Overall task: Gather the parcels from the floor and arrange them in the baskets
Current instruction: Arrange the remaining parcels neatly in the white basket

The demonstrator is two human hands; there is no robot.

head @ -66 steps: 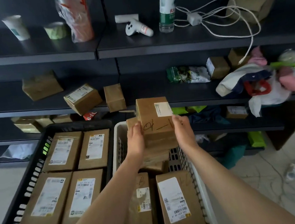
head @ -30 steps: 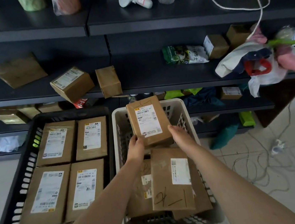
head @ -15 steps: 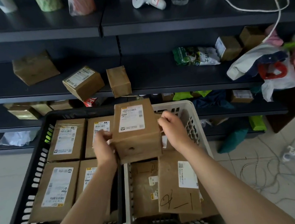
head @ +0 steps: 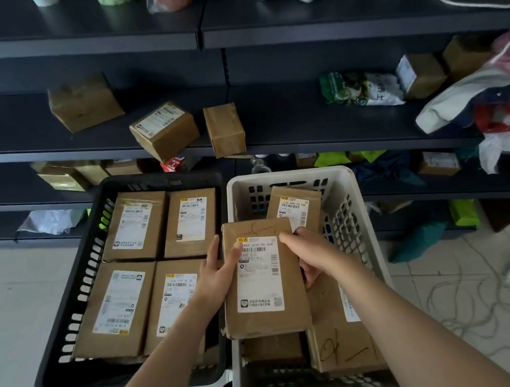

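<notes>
Currently, parcel (head: 262,276), label up, gripped edgewise by left hand (head: 215,275) and right hand (head: 314,255); best lowered flat into white basket (head: 290,176).

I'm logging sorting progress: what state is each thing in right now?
held parcel, label up, gripped by both hands over the white basket.
left hand, grips its left edge.
right hand, grips its right edge.
black basket, holds four flat parcels, labels up.
white basket, partly filled, contents loose.
</notes>
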